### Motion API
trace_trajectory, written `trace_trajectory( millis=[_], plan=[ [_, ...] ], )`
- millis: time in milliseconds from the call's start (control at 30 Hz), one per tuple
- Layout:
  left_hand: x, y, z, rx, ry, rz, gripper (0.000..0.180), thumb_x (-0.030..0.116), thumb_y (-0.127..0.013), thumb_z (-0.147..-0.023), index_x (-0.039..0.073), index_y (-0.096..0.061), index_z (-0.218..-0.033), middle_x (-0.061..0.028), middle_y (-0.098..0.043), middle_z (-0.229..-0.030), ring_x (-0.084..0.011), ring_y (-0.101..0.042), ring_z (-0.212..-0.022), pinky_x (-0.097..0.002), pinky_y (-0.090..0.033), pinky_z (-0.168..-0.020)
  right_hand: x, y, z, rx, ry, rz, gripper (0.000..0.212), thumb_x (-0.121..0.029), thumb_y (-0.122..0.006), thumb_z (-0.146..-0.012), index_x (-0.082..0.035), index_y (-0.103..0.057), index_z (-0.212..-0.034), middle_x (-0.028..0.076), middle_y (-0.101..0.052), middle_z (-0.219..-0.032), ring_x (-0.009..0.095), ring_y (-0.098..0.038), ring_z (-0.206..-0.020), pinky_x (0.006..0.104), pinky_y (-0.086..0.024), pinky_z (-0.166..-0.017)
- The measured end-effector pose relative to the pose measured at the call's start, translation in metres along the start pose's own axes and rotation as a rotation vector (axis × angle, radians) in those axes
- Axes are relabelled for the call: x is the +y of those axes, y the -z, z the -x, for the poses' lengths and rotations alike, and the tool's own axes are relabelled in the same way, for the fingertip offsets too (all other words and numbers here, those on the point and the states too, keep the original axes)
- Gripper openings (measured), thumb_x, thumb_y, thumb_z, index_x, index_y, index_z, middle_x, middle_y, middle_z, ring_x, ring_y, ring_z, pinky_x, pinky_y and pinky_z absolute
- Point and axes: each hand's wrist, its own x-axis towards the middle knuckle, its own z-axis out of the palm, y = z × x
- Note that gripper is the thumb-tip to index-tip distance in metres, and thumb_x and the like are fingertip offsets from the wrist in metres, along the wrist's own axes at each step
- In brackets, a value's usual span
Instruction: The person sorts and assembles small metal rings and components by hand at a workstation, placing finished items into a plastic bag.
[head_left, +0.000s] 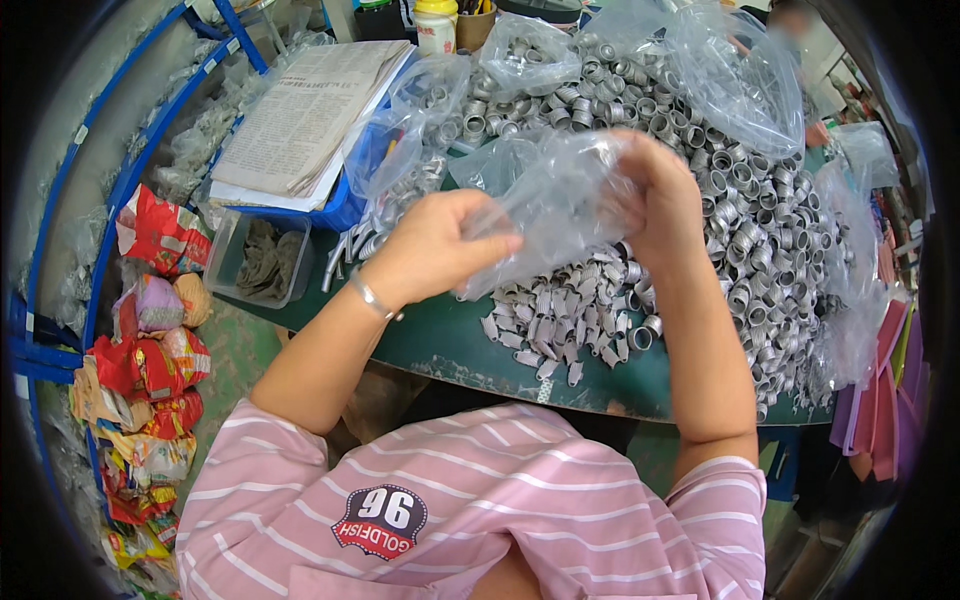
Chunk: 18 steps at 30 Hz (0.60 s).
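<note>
Between my two hands a clear plastic bag (560, 205) is held up over the green table. My left hand (440, 240) grips its left edge, thumb pressed on the film. At the bag's right side my right hand (655, 195) has its fingers curled round the plastic; some fingertips are hidden behind it. I cannot make out anything inside the bag. Below it lies a pile of small flat grey metal pieces (560, 315). A large heap of silver metal rings (760, 260) spreads to the right and behind.
Newspapers (315, 110) lie on a blue bin (345, 205) at the left. A clear tub (300, 280) with grey cloth-like contents stands beside it. More plastic bags (735, 75) rest on the rings. Along the far edge stands a yellow-topped jar (436, 28). Blue shelving (105, 200) rises at far left.
</note>
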Motion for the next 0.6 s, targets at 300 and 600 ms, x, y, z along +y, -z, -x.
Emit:
trace_trajectory(
  millis=[300, 600],
  plan=[
    [0.003, 0.003, -0.03, 0.499, -0.02, 0.674, 0.027, 0.012, -0.046, -0.093, -0.003, -0.054, -0.113, -0.002, -0.047, -0.06, -0.0152, -0.05, -0.045, -0.0296, -0.046, -0.04, 0.024, -0.015, -0.003, -0.553, 0.879, 1.831, 0.021, -0.015, -0.064, -0.071, -0.004, -0.066, -0.09, 0.012, -0.06, -0.093, 0.025, -0.054, -0.1, 0.0466, -0.026, -0.109],
    [0.035, 0.002, -0.003, 0.279, -0.764, -1.025, 0.036, 0.03, -0.072, -0.074, -0.001, -0.066, -0.091, -0.0199, -0.058, -0.11, -0.0287, -0.051, -0.111, -0.0437, -0.036, -0.098, 0.043, -0.005, -0.012, -0.494, 1.108, 1.701, 0.014, -0.013, -0.057, -0.071, -0.006, -0.068, -0.066, 0.019, -0.062, -0.097, 0.031, -0.049, -0.117, 0.0513, -0.011, -0.114]
  ],
)
